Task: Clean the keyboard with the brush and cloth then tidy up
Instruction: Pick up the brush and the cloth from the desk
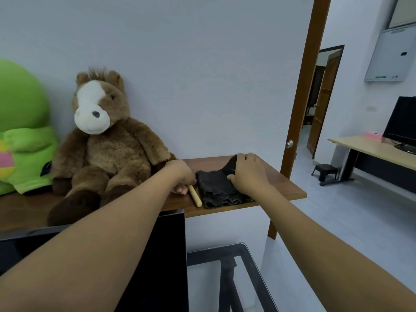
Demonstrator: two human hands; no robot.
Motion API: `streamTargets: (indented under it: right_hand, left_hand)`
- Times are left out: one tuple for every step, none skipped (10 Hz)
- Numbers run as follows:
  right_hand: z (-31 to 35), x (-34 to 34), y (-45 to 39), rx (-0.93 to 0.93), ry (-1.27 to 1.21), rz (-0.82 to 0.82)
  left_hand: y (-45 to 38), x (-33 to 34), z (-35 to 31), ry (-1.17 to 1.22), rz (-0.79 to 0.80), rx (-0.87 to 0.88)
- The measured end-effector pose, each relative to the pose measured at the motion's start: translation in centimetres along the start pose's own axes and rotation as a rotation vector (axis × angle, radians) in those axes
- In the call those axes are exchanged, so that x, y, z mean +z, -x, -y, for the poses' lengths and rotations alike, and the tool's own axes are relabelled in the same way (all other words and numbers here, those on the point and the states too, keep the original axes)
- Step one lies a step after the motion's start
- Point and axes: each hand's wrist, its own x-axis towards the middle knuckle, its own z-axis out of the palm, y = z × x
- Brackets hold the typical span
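Note:
A dark grey folded cloth (pixel 215 188) lies on the wooden shelf (pixel 283 183) near its right end. My right hand (pixel 247 172) rests on the cloth's far right part, fingers closed around a raised fold. Just left of the cloth lies the brush; only its pale wooden handle (pixel 195 196) shows, pointing toward me. My left hand (pixel 180 174) covers the brush's far end, fingers curled around it. The keyboard is not in view.
A brown plush horse (pixel 101 143) sits on the shelf left of my hands, a green plush toy (pixel 22 131) beyond it. A black monitor (pixel 155 255) stands below the shelf. A glass-topped black frame (pixel 247 266) is lower right. A desk (pixel 371 152) stands far right.

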Motion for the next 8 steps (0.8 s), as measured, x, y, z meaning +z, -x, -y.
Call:
streamTargets:
  right_hand:
    - [0.7, -0.9, 0.3, -0.142, 0.022, -0.114]
    - [1.2, -1.6, 0.0, -0.181, -0.057, 0.042]
    - [1.2, -1.0, -0.1, -0.134, -0.118, 0.336]
    - [0.9, 0.3, 0.4, -0.151, -0.02, 0.464]
    - [0.6, 1.1, 0.5, -0.168, 0.043, 0.473]
    - [0.6, 1.0, 0.4, -0.154, 0.052, 0.493]
    - [0.7, 0.5, 0.4, -0.13, 0.03, 0.512]
    - [1.7, -1.5, 0.9, -0.092, -0.104, 0.388]
  left_hand:
    - [1.3, 0.0, -0.1, -0.246, -0.256, 0.121]
    - [1.5, -0.2, 0.0, -0.297, -0.439, 0.25]
    - [1.4, 0.4, 0.0, -0.329, -0.213, 0.295]
    - [0.7, 1.9, 0.0, -0.424, -0.068, 0.285]
    - [0.3, 2.6, 0.1, -0.511, -0.07, 0.265]
    - [0.6, 2.8, 0.3, -0.481, -0.068, 0.283]
    - [0.9, 2.7, 0.9, -0.362, -0.116, 0.345]
    - [2.0, 1.3, 2.0, -0.252, -0.235, 0.433]
